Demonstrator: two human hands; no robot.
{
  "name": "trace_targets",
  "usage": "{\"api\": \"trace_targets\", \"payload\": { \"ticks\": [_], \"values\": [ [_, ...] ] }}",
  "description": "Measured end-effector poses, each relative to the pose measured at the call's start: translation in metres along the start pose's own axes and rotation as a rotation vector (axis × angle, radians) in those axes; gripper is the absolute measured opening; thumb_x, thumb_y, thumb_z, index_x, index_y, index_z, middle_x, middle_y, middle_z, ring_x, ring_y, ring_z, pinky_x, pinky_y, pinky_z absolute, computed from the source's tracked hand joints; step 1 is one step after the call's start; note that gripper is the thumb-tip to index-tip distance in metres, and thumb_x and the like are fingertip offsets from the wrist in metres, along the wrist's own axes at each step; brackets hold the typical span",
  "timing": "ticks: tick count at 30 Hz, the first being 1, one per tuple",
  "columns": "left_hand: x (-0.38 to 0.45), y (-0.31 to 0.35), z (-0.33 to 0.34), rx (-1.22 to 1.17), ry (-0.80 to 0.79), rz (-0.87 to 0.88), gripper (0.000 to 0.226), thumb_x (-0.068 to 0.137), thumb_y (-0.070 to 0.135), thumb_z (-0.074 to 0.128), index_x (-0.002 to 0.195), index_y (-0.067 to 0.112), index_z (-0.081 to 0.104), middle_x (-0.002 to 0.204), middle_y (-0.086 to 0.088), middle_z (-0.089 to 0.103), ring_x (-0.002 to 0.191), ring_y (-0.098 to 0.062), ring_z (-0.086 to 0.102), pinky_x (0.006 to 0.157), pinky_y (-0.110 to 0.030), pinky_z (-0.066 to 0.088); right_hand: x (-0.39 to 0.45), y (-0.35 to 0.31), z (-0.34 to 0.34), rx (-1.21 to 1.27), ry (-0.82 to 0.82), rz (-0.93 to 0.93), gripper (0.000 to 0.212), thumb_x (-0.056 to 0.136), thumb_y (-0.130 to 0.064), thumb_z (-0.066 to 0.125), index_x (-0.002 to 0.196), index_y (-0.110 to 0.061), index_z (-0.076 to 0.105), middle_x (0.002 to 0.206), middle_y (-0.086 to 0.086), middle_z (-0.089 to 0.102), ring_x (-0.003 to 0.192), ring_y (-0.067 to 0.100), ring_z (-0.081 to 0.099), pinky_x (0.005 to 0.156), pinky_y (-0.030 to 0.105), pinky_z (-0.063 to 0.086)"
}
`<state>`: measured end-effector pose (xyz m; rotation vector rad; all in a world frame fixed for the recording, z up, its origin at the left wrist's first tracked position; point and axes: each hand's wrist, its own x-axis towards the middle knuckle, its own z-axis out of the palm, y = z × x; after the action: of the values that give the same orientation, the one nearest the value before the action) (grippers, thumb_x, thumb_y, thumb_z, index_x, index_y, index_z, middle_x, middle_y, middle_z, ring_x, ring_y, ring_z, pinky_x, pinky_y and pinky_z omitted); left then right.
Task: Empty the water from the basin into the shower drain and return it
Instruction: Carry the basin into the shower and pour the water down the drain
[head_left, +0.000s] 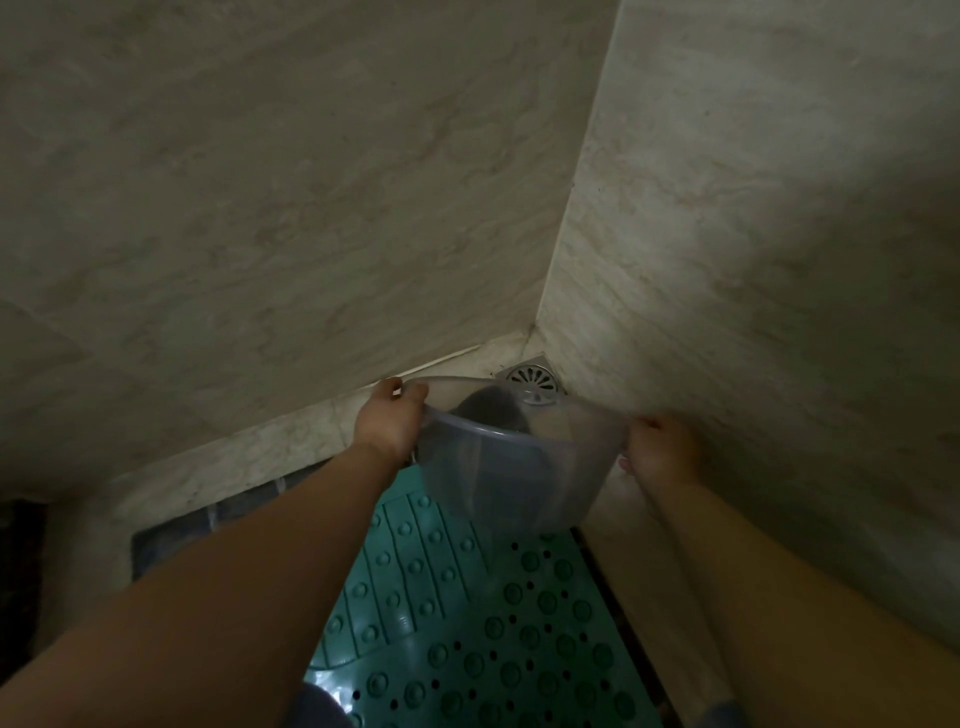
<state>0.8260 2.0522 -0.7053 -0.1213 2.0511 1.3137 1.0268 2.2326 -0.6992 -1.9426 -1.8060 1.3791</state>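
A translucent plastic basin (511, 467) hangs tilted forward in the shower corner, its far rim low over the square metal drain (530, 379). The drain's round slotted cover shows partly through the basin's clear wall. My left hand (389, 421) grips the basin's left rim and my right hand (657, 449) grips its right rim. Both arms reach forward from the bottom of the view. Whether water is flowing out I cannot tell in the dim light.
Marble-patterned tiled walls (311, 208) meet in a corner right behind the drain. A teal anti-slip mat (467, 623) with bumps and holes covers the floor below the basin. A dark tile strip (223, 512) runs along the left.
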Motion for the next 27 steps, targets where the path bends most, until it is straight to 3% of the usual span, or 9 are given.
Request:
{"api": "trace_targets", "payload": {
  "ticks": [3, 10, 14, 17, 18, 21, 24, 27],
  "values": [
    [0.0009, -0.0007, 0.0012, -0.024, -0.009, 0.002, 0.058, 0.088, 0.045, 0.055, 0.14, 0.02, 0.046, 0.136, -0.019, 0.053, 0.118, -0.038, 0.056, 0.095, -0.05, 0.053, -0.0006, -0.001, 0.0006, 0.025, -0.001, -0.003, 0.035, 0.091, -0.013, 0.042, 0.101, 0.011, 0.065, 0.107, 0.033, 0.067, 0.101, 0.048, 0.064, 0.093, 0.062, 0.051],
    [-0.0001, 0.0002, 0.003, -0.05, -0.033, 0.015, 0.064, 0.087, 0.052, 0.054, 0.141, 0.02, 0.044, 0.138, -0.017, 0.053, 0.12, -0.037, 0.056, 0.101, -0.053, 0.049, -0.0012, -0.0015, 0.0021, 0.074, -0.008, -0.028, 0.027, 0.096, -0.02, 0.039, 0.079, -0.011, 0.058, 0.109, 0.026, 0.066, 0.102, 0.042, 0.064, 0.096, 0.059, 0.051],
    [-0.001, 0.0017, 0.0048, -0.069, -0.044, 0.016, 0.065, 0.085, 0.055, 0.055, 0.139, 0.02, 0.047, 0.134, -0.017, 0.055, 0.117, -0.038, 0.058, 0.094, -0.053, 0.053, 0.0027, 0.001, 0.0051, 0.137, -0.029, 0.006, 0.037, 0.097, -0.025, 0.036, 0.105, 0.0, 0.062, 0.113, 0.025, 0.064, 0.107, 0.041, 0.061, 0.099, 0.057, 0.048],
    [-0.0018, 0.003, 0.0066, -0.082, -0.041, 0.02, 0.06, 0.087, 0.055, 0.053, 0.136, 0.021, 0.048, 0.111, -0.013, 0.062, 0.1, -0.035, 0.063, 0.08, -0.049, 0.055, 0.0056, 0.0016, 0.0066, 0.197, -0.049, 0.021, 0.038, 0.094, -0.029, 0.037, 0.103, -0.005, 0.065, 0.111, 0.024, 0.061, 0.104, 0.036, 0.058, 0.092, 0.049, 0.046],
    [-0.0017, 0.0033, 0.0071, -0.079, -0.037, 0.024, 0.059, 0.087, 0.056, 0.052, 0.136, 0.021, 0.049, 0.105, -0.012, 0.062, 0.099, -0.034, 0.064, 0.081, -0.051, 0.056, 0.0053, 0.0011, 0.0071, 0.21, -0.053, 0.024, 0.04, 0.094, -0.031, 0.037, 0.109, -0.006, 0.065, 0.116, 0.024, 0.061, 0.106, 0.035, 0.057, 0.096, 0.051, 0.045],
    [-0.0018, 0.0038, 0.0083, -0.069, -0.037, 0.023, 0.06, 0.086, 0.06, 0.05, 0.135, 0.023, 0.049, 0.116, -0.014, 0.062, 0.108, -0.037, 0.062, 0.09, -0.056, 0.053, 0.0044, 0.0003, 0.0077, 0.25, -0.053, 0.026, 0.051, 0.09, -0.036, 0.039, 0.126, -0.008, 0.061, 0.128, 0.022, 0.059, 0.112, 0.034, 0.056, 0.105, 0.055, 0.041],
    [-0.0036, 0.0046, 0.0087, -0.046, -0.043, 0.036, 0.066, 0.084, 0.064, 0.048, 0.135, 0.023, 0.048, 0.126, -0.016, 0.061, 0.112, -0.039, 0.061, 0.097, -0.059, 0.051, 0.0048, -0.0004, 0.0076, 0.26, -0.048, 0.028, 0.051, 0.082, -0.041, 0.04, 0.117, -0.012, 0.064, 0.108, 0.01, 0.054, 0.099, 0.024, 0.048, 0.105, 0.054, 0.042],
    [-0.0047, 0.0054, 0.0098, -0.047, -0.044, 0.035, 0.075, 0.08, 0.068, 0.046, 0.138, 0.021, 0.045, 0.134, -0.016, 0.057, 0.119, -0.041, 0.058, 0.102, -0.058, 0.047, 0.0081, 0.0005, 0.0077, 0.266, -0.059, 0.031, 0.059, 0.073, -0.045, 0.038, 0.117, -0.015, 0.064, 0.108, 0.006, 0.051, 0.099, 0.023, 0.046, 0.107, 0.053, 0.041]
  ]
}}
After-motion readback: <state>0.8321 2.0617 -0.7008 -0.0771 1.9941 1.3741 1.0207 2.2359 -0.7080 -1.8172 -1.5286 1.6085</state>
